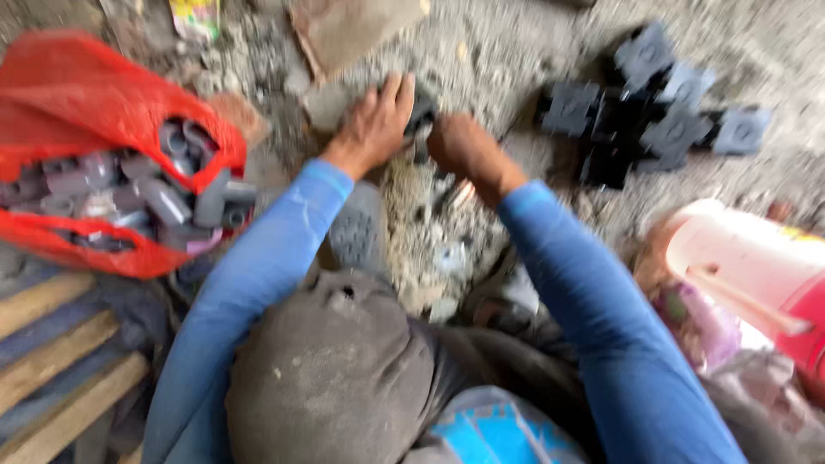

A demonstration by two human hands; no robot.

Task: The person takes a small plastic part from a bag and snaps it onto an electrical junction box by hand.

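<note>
The picture is motion-blurred. My left hand (374, 125) and my right hand (464, 146) meet on the gravelly ground, both closed around a small dark grey plastic piece (421, 116) held between them. Its exact shape is blurred and partly hidden by my fingers. Both arms wear blue sleeves. My knee in grey trousers fills the lower middle.
A red plastic bag (77, 77) of several grey pipe fittings (163, 193) lies at the left. A pile of dark grey plastic boxes (640, 112) sits at the upper right. A pink and white container (748, 258) stands at the right. Wooden slats (51, 361) are at the lower left.
</note>
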